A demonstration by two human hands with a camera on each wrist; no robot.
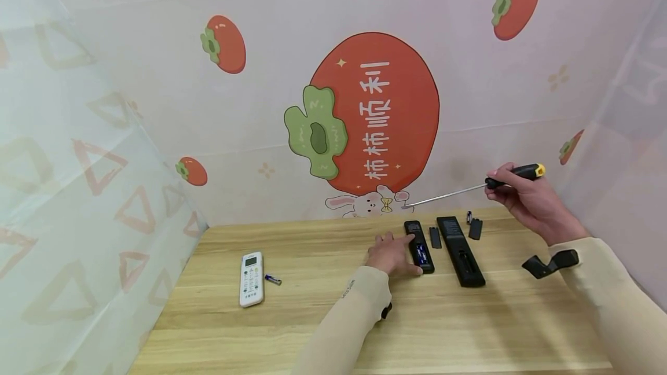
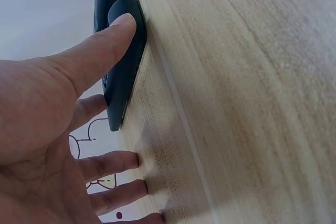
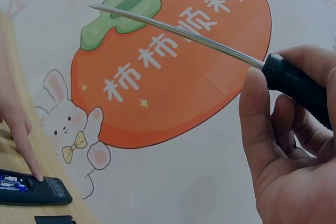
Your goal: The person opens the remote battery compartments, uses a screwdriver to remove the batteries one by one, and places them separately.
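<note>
My left hand (image 1: 391,254) rests on a slim black remote control (image 1: 413,227) lying face down, with two blue batteries (image 1: 421,253) in its uncovered compartment. The index finger presses near the remote's far end and the thumb touches its near end; in the left wrist view the other fingers spread out straight, tips at the wooden table (image 2: 220,103). Raised above the table, my right hand (image 1: 534,204) grips a screwdriver (image 3: 296,87) by its black-and-yellow handle. Its long metal shaft points left, clear of the remote, in front of the printed wall.
Beside the slim remote lie a small black battery cover (image 1: 435,237) and a larger black remote (image 1: 461,256) with an open compartment. Farther right are another cover (image 1: 475,228) and a battery (image 1: 469,216). A white remote (image 1: 252,276) and a battery (image 1: 273,279) lie left.
</note>
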